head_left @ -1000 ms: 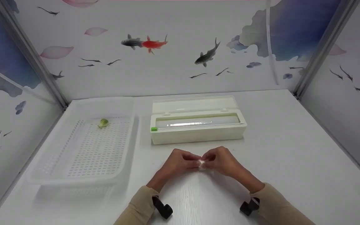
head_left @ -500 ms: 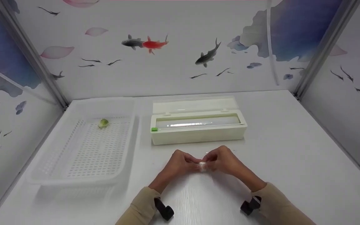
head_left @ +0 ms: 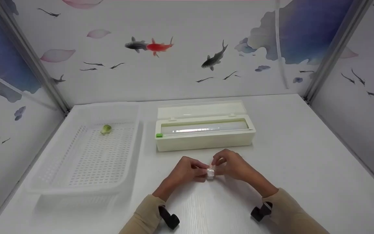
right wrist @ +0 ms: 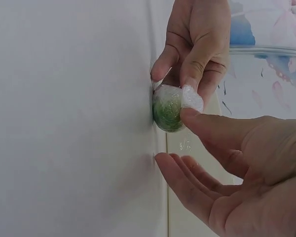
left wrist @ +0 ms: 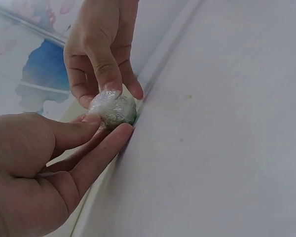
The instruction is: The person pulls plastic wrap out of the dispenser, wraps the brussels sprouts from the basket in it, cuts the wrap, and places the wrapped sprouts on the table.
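A small Brussels sprout wrapped in cling film (head_left: 210, 173) sits between the two hands, just in front of the film dispenser. Its green side shows through the film in the right wrist view, with a bunched white fold of film (right wrist: 192, 98) on one side. The left hand (head_left: 187, 170) grips the sprout between thumb and fingers. At the fold, the right hand (head_left: 232, 165) pinches with its thumb, while its lower fingers (right wrist: 187, 185) are spread away from the sprout. Behind them stands the cling film dispenser (head_left: 205, 143), lid up, a roll of film (head_left: 206, 127) inside.
At the left is a white perforated basket (head_left: 131, 156) with one bare Brussels sprout (head_left: 106, 129) lying in it. A green slide cutter (head_left: 159, 135) sits at the dispenser's left end. Printed panels (head_left: 180, 78) enclose the white table on the back and sides.
The right hand has shifted slightly up and its fingers have opened a little from the wrapped sprout, which shows more now. The left hand stays nearly in place.
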Tool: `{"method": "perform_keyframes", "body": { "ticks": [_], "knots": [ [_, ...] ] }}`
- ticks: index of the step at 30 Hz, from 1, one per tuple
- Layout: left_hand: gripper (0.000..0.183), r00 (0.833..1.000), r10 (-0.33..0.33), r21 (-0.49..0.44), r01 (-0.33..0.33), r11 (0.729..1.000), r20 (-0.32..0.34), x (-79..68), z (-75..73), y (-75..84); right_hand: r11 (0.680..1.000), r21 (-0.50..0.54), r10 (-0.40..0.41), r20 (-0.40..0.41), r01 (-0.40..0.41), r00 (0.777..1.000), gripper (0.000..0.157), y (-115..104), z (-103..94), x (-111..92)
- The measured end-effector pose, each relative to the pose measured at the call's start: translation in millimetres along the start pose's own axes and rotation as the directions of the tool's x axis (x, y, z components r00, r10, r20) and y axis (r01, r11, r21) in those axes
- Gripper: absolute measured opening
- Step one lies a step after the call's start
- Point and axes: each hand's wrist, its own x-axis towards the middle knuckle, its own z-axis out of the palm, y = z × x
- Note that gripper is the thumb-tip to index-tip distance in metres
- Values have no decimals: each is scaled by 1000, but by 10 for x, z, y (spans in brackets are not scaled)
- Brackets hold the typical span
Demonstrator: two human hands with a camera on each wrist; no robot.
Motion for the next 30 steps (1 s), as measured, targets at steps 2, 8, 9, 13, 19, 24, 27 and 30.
{"method": "perform_keyframes", "body": {
  "ticks": [2, 8, 9, 13, 19, 24, 27, 30],
  "knots": [
    [15, 1000, -20, -17, 20, 1000, 0, -7, 4, 8, 999, 29, 19, 42, -20, 999, 36, 8, -21, -1],
    [15, 999, -37, -42, 37, 998, -2, -1, 16, 1, 998, 48, -35, 108, 30, 994, 36, 13, -62, -12],
    [15, 999, -35, -46, 35, 998, -4, 1, 18, -3, 998, 38, -45, 91, 42, 995, 30, 10, -59, -13],
    [16, 1000, -23, -56, 22, 998, -18, 6, 30, -10, 997, -18, -71, 31, 71, 997, 18, -19, -41, -30],
    [16, 998, -44, -49, 42, 998, -45, -7, 34, 19, 992, -50, -106, 118, 112, 987, 20, -35, -104, -75],
    [16, 996, -63, -70, 59, 996, -59, -6, 46, 21, 985, -84, -149, 26, 150, 989, 14, -40, -30, -75],
    [16, 995, -82, -49, 79, 996, -64, -8, 57, 30, 969, -131, -218, -48, 210, 975, 13, -38, 33, -75],
    [19, 994, -86, 23, 88, 996, -73, -12, 63, 48, 950, -175, -279, -93, 260, 956, 18, -40, 73, -69]
  ]
}}
